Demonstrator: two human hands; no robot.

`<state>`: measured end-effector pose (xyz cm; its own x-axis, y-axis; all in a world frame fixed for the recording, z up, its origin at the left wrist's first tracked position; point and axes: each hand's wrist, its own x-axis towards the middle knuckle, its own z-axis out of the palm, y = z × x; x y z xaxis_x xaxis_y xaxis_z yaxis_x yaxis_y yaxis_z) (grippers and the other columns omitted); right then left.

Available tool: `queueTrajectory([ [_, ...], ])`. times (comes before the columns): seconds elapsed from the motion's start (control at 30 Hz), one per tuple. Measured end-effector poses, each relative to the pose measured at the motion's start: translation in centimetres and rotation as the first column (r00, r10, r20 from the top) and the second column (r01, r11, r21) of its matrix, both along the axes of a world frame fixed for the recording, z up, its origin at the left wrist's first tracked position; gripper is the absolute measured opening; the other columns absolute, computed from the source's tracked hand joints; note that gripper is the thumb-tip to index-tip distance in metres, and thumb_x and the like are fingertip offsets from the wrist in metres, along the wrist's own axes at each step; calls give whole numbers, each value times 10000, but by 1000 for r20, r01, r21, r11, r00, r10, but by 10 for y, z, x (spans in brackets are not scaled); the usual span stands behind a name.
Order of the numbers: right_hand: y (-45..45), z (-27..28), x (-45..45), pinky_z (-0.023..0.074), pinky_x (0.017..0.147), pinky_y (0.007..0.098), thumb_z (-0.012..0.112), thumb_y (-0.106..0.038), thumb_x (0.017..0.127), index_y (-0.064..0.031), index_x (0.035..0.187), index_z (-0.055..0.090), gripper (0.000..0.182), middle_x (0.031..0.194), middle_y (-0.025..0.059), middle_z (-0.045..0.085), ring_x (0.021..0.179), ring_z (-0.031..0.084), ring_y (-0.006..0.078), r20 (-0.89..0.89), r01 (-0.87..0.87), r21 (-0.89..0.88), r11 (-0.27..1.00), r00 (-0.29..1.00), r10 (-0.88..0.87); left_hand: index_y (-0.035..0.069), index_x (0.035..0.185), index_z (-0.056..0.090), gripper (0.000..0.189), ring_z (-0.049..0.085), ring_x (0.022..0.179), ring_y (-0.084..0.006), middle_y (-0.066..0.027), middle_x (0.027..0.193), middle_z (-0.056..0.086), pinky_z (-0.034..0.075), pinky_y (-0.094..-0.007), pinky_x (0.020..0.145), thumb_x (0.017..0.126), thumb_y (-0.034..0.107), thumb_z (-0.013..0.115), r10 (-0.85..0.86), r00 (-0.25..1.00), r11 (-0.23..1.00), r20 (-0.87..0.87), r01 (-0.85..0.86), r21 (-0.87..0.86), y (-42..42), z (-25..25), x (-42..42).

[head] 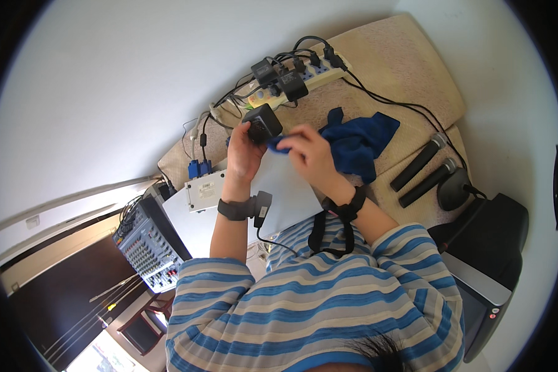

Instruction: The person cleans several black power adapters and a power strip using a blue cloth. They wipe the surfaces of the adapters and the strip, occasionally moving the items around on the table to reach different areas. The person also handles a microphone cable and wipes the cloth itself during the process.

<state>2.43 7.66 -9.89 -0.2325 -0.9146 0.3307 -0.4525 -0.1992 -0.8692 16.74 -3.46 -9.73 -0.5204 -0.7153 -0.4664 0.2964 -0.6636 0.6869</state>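
Observation:
In my left hand is a black box-shaped power adapter, its printed face turned up. My right hand, slightly blurred, pinches a small piece of dark blue cloth against or close beside the adapter's lower edge. To the right of that hand a larger blue cloth lies crumpled on the beige cushion. Above the hands, a power strip holds several black plugs and adapters, one of them a black adapter near its middle.
A white board or tabletop lies under my forearms, with a white switch box and blue video connectors. Two microphones rest on the cushion at right, beside a black printer-like machine. An audio mixer stands lower left.

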Motion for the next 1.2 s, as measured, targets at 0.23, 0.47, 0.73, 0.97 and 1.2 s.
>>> queueTrajectory([
  [0.23, -30, 1, 7, 484, 775, 355, 526, 37, 790, -24, 1205, 554, 421, 1060, 173, 542, 916, 578, 330, 250, -25, 10, 1000, 968, 22, 104, 1162, 522, 315, 594, 951, -146, -47, 1075, 610, 490, -298, 739, 886, 240, 587, -19, 991, 985, 135, 42, -168, 2, -1, 7],
  [0.47, -24, -17, -5, 480, 774, 300, 500, 36, 785, -9, 1117, 605, 352, 986, 145, 611, 876, 600, 267, 248, 123, 54, 991, 960, -133, 70, 1173, 456, 375, 577, 1014, -168, -67, 1124, 572, 476, -332, 861, 867, 123, 666, 87, 986, 975, 143, -54, -216, 9, 14, 18],
  [0.73, -14, 13, 7, 480, 655, 301, 517, 66, 735, -38, 1065, 647, 369, 924, 124, 601, 757, 602, 252, 185, -27, -65, 998, 982, 39, 51, 1312, 415, 379, 526, 1145, -217, -96, 1234, 544, 398, -399, 1012, 970, 182, 509, 91, 992, 982, -86, -104, -161, 3, 4, 41],
  [0.97, -38, -1, 29, 490, 738, 376, 585, 11, 748, -77, 1246, 540, 507, 1027, 135, 527, 881, 560, 311, -130, -99, -56, 993, 987, 91, 56, 1310, 422, 357, 502, 1183, -213, -88, 1271, 527, 384, -396, 1031, 988, 206, 466, 21, 994, 991, -111, -35, -131, -2, -9, 48],
  [1.2, -49, 4, 36, 496, 711, 401, 555, 2, 777, -41, 1271, 502, 498, 985, 152, 514, 861, 565, 351, -123, -131, -81, 988, 985, 120, 45, 1301, 427, 368, 491, 1189, -212, -85, 1282, 515, 371, -395, 1043, 994, 246, 452, 50, 989, 993, -137, -64, -99, -6, -13, 47],
])
